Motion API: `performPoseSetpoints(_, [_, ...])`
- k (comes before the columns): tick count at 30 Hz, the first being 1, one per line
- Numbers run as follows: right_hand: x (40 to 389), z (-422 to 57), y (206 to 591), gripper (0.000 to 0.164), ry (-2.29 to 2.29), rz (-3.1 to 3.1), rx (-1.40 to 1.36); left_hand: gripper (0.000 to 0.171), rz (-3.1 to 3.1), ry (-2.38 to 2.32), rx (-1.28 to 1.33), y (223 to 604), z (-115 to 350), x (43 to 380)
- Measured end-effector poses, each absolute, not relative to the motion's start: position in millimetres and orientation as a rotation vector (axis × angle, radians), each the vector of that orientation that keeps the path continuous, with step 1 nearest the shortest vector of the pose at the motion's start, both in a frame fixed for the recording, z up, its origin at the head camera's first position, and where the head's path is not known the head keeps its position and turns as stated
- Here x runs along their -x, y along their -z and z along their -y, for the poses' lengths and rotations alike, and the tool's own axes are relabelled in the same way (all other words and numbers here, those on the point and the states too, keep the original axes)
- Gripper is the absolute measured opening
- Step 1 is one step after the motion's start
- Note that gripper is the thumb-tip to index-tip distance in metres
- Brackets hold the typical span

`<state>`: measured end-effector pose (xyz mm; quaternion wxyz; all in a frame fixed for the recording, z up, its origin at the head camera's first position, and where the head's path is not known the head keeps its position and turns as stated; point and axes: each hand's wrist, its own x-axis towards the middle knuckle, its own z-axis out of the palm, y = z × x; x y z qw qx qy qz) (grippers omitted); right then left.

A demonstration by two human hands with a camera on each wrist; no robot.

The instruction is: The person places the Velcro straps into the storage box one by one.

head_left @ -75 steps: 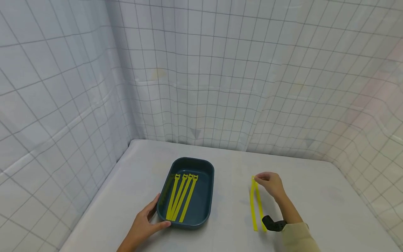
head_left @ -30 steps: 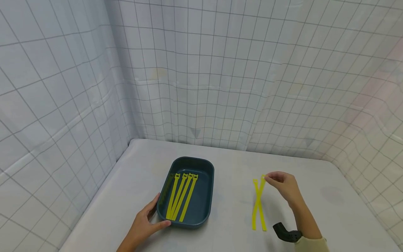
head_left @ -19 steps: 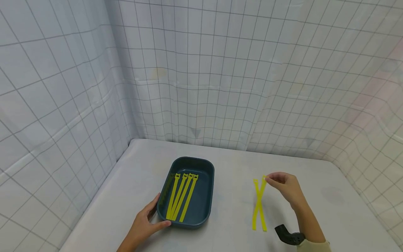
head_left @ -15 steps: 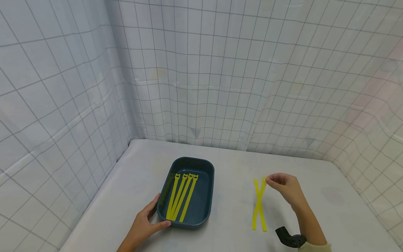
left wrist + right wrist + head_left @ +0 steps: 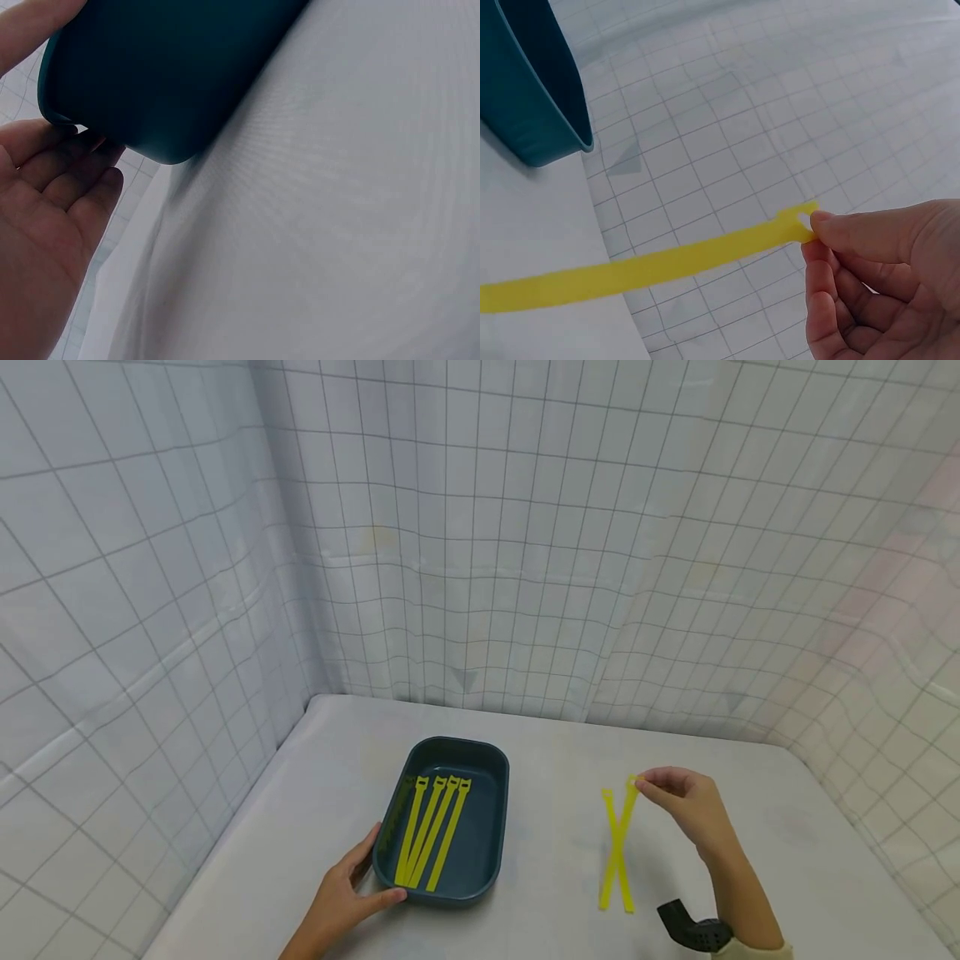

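Observation:
My right hand (image 5: pixel 688 806) pinches the slotted head of a yellow cable tie (image 5: pixel 626 814) between thumb and fingertips. In the right wrist view that cable tie (image 5: pixel 667 264) stretches away to the left, its head raised. It crosses a second yellow cable tie (image 5: pixel 611 818) lying on the white table, making an X. At the left, my left hand (image 5: pixel 341 893) holds the near-left corner of a dark teal tray (image 5: pixel 504 827), thumb at the near rim, fingers along the side. Several similar cable ties (image 5: pixel 446 835) lie side by side inside the tray, heads at the far end.
White cloth covers the table (image 5: pixel 555 827). A white gridded curtain (image 5: pixel 480 568) encloses the back and both sides. A black wrist device (image 5: pixel 693 931) sits on my right forearm above a pale sleeve (image 5: pixel 753 952).
My right hand has moved to the right with the cable tie's head, so the two ties now cross; lately it has risen slightly. The left hand and tray stay where they were.

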<state>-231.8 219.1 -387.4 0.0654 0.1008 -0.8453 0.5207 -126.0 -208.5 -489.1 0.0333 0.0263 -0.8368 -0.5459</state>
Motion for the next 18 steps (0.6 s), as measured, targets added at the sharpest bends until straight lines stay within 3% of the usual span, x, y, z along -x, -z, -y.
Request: performPoseSetpoints(18, [234,-187,336,0.035,-1.662,2.389,-0.275,0.095,2.580,1.698,-0.097,488,209,126])
